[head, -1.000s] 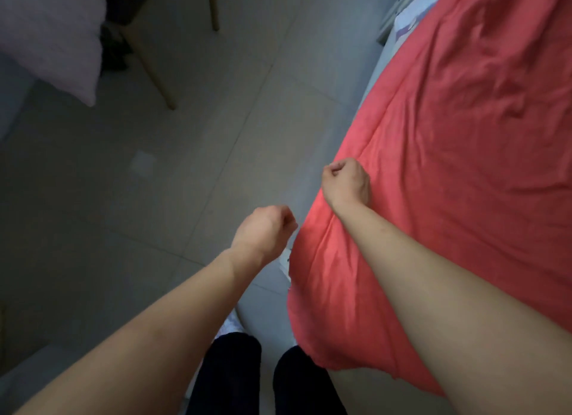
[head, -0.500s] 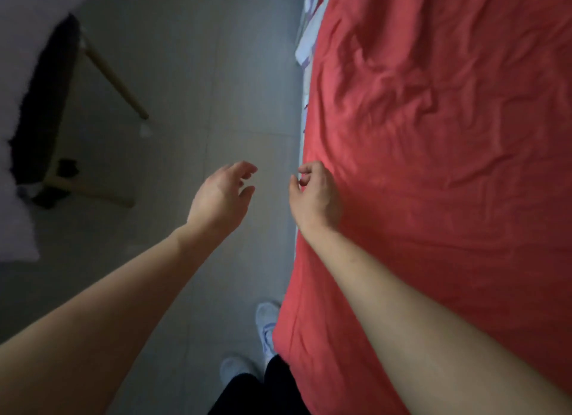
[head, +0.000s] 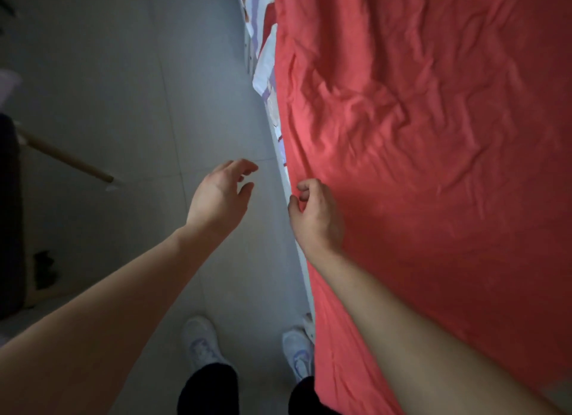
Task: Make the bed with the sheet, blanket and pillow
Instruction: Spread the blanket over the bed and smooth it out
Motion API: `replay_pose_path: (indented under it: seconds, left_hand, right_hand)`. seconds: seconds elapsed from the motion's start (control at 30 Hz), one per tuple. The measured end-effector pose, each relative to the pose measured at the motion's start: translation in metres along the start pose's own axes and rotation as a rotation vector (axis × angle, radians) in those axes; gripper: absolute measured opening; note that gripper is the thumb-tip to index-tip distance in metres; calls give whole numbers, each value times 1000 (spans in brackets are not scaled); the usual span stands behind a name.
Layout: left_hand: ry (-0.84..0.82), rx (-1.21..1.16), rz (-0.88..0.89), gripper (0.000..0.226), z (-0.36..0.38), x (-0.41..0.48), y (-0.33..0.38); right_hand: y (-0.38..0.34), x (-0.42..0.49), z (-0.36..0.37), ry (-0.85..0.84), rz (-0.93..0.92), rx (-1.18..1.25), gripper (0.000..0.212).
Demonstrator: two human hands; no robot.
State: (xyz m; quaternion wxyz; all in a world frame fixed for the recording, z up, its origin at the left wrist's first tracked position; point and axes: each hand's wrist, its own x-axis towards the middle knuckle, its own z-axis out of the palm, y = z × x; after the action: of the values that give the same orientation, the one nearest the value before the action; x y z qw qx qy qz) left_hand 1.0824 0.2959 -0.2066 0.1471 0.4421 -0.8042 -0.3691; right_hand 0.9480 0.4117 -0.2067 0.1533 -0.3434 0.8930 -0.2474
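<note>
A wrinkled red blanket (head: 433, 167) covers the bed across the right half of the view. Under its left edge a strip of white patterned sheet (head: 263, 71) shows along the bed's side. My right hand (head: 317, 216) sits at the blanket's left edge with fingers curled, thumb and forefinger pinching the fabric there. My left hand (head: 221, 198) hangs in the air over the floor just left of the bed, fingers loosely spread, holding nothing. A pale blurred shape at the far left (head: 6, 85) may be the pillow.
Grey tiled floor (head: 139, 89) fills the left half. A chair with a dark seat (head: 9, 216) and a slanted wooden leg (head: 68, 161) stands at the left. My white shoes (head: 201, 342) are on the floor beside the bed.
My view has swung so the bed's side runs straight ahead. My left hand went from a fist to open fingers. My right hand stays at the blanket's edge.
</note>
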Motion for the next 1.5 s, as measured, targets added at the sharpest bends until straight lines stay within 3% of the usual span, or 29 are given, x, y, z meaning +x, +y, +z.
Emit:
replay_pose_path:
  seconds: [0.2, 0.43, 0.83, 1.07, 1.17, 1.37, 1.5]
  left_hand:
    - [-26, 38, 23, 28, -69, 42, -34]
    - [-64, 69, 85, 29, -102, 94, -37]
    - [-143, 116, 195, 32, -79, 230, -7]
    - [-213, 168, 223, 33, -65, 314, -4]
    - [-237, 181, 233, 35, -61, 346, -4]
    - [-360, 274, 412, 41, -43, 404, 3]
    - [-484, 357, 604, 52, -31, 441, 4]
  right_hand:
    - [-63, 15, 30, -3, 82, 50, 26]
    - [-111, 54, 38, 16, 123, 17, 30]
    - [-114, 159, 55, 13, 88, 19, 38]
    - [-120, 229, 70, 97, 76, -125, 46]
    - [-119, 253, 69, 136, 165, -250, 61]
    - [-112, 291, 74, 183, 388, -373, 94]
    - [-114, 309, 83, 231, 449, -406, 87]
